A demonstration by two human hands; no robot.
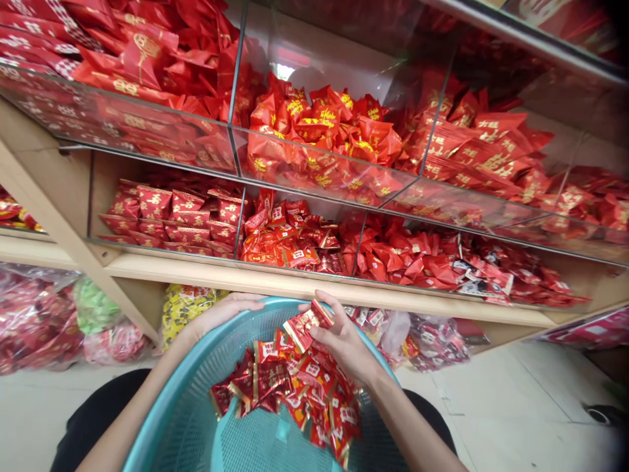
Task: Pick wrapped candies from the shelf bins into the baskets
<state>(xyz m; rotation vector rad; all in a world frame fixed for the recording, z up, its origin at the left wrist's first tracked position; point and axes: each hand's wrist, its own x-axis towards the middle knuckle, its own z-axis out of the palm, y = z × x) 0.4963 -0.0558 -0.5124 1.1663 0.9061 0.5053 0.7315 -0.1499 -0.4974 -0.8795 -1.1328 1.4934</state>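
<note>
A wooden shelving unit [171, 274] with clear panels dividing its bins spans the upper half of the frame. At bottom centre sits a teal perforated plastic basket [196, 380], between dark-clothed legs [103, 416]. In the upper bins lie heaps of red wrapped packets, the large gold-printed ones [147, 56] at upper left and the yellow-lettered ones [322, 124] at upper centre; a lower row of red packets [167, 213] runs beneath. Below the ledge, plastic bags of red packets [39, 321] fill the left edge, with a bag of yellow packets [187, 308] nearer the basket. The left hand [221, 316] lies at the basket's far left rim; whether its fingers clasp it, I cannot tell. The right hand [346, 344], over the basket's far side, pinches a gold-edged red packet [301, 326] between thumb and fingers, just above the small loose packets [314, 377] piled inside.
</note>
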